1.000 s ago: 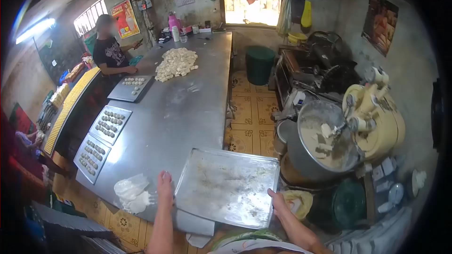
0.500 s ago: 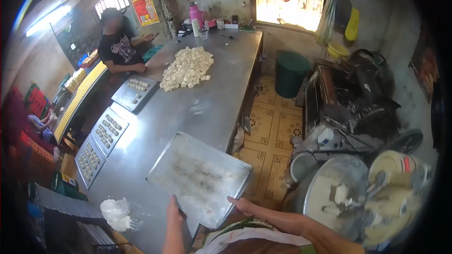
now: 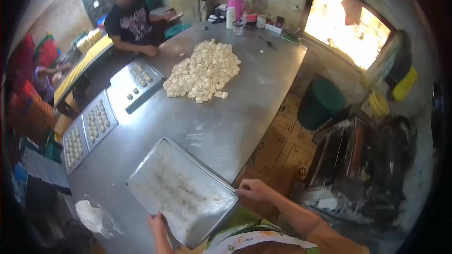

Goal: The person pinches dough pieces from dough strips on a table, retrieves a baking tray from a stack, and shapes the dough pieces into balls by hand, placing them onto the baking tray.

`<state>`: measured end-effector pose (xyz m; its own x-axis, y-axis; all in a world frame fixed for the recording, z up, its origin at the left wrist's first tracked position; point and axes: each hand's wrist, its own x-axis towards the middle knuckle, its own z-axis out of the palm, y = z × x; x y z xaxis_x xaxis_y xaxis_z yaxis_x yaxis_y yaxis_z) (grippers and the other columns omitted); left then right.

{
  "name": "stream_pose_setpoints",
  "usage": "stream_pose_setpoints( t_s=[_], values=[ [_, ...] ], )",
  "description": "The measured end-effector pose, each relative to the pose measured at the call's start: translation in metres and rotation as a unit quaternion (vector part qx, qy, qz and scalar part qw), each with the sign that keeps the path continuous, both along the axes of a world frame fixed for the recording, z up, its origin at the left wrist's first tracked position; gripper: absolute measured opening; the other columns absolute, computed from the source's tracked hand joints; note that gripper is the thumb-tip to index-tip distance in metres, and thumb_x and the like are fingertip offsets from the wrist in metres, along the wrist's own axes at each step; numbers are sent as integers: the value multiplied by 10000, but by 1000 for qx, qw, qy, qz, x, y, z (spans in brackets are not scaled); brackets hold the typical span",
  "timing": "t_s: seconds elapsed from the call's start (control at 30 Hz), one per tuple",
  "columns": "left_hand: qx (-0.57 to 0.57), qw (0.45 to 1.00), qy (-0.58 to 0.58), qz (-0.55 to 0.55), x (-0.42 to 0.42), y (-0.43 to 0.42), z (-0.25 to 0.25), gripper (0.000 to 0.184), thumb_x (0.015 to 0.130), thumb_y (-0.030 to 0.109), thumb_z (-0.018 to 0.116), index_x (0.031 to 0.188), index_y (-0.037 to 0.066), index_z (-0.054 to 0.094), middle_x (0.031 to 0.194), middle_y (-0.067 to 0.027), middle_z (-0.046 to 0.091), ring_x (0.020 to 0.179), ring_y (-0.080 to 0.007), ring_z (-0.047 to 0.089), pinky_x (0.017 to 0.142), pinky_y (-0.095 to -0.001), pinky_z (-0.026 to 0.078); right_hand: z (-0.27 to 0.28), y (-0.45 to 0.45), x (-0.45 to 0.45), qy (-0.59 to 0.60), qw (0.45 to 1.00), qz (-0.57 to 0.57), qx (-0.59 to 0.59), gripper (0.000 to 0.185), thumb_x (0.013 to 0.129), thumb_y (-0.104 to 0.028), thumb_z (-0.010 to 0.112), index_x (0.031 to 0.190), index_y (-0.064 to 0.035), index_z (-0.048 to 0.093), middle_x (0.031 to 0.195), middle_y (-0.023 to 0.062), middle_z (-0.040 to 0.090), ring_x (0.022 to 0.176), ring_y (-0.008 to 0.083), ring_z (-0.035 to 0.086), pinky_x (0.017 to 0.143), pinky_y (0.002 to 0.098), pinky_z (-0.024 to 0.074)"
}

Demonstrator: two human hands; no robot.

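A bare, stained metal baking tray [image 3: 181, 186] lies at an angle on the near part of the steel table, its near side reaching the table's front edge. My left hand [image 3: 158, 226] holds the tray's near left edge, thumb on top. At the right corner, my right hand [image 3: 254, 190] pinches the rim with its fingers closed. The tray's far right edge looks doubled; I cannot tell whether another tray lies beneath. A white lump, dough or cloth [image 3: 90, 215], sits left of my left hand.
A heap of cut dough pieces [image 3: 205, 73] covers the table's middle. Trays with dough balls [image 3: 99, 118] line the left edge. A person [image 3: 134, 23] stands at the far left holding a phone-like object. A green bin [image 3: 321, 103] and dark machinery [image 3: 351, 160] stand right.
The view has swung right, away from the mixing bowl. My right hand has gone from partway along the tray's right side to its corner. My left hand still holds the near left edge.
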<state>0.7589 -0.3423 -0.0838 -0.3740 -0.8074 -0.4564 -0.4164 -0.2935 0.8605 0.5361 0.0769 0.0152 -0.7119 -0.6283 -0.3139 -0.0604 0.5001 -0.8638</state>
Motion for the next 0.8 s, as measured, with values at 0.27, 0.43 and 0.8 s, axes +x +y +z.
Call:
stream_pose_setpoints(
  t_s=[0.27, 0.43, 0.8],
  values=[
    [-35, 997, -37, 65, -35, 30, -17, 318, 960, 171, 661, 1150, -69, 574, 1007, -100, 638, 877, -186, 579, 784, -335, 493, -14, -24, -82, 135, 979, 147, 31, 720, 883, -424, 709, 1401, 4, 448, 1238, 257, 564, 1078, 364, 610, 952, 429, 494],
    [22, 988, 27, 149, -78, 66, 22, 418, 972, 220, 641, 1239, -97, 585, 1110, -123, 659, 996, -212, 606, 889, -363, 492, -8, -11, -135, 109, 961, 253, -6, 853, 876, -431, 719, 1489, 4, 318, 1289, 300, 531, 1167, 404, 574, 1006, 456, 464],
    [-471, 870, -135, -50, -319, 185, 101, 333, 946, 173, 645, 1238, 12, 634, 1214, -179, 661, 1128, -342, 613, 971, -417, 478, -33, -37, -405, 213, 964, 143, -61, 379, 873, -331, 732, 1106, -58, 610, 1102, 188, 593, 1040, 405, 581, 884, 480, 486]
  ],
)
